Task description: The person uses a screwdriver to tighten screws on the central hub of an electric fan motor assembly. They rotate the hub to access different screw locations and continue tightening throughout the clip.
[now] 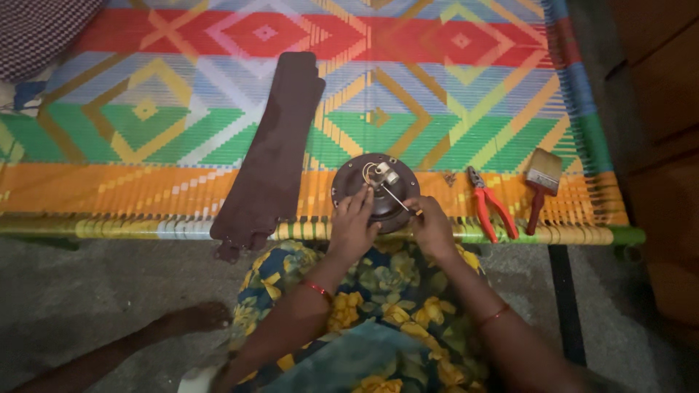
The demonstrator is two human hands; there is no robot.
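A round dark brown fan motor housing [349, 180] lies at the near edge of a woven, brightly patterned cot [437, 109], with pale wires and a small white part on top. My left hand [352, 225] rests flat on the housing's near left side. My right hand [432, 227] grips a thin screwdriver [399, 199] whose shaft points up and left into the housing's middle. A long dark brown fan blade [273, 153] lies on the cot to the left of the housing, its end hanging over the edge.
Red-handled pliers [489, 207] and a paintbrush [541, 182] with a dark handle lie on the cot to the right of my hands. A checked cloth [36, 29] sits at the far left corner. A bare foot [193, 318] rests on the grey floor.
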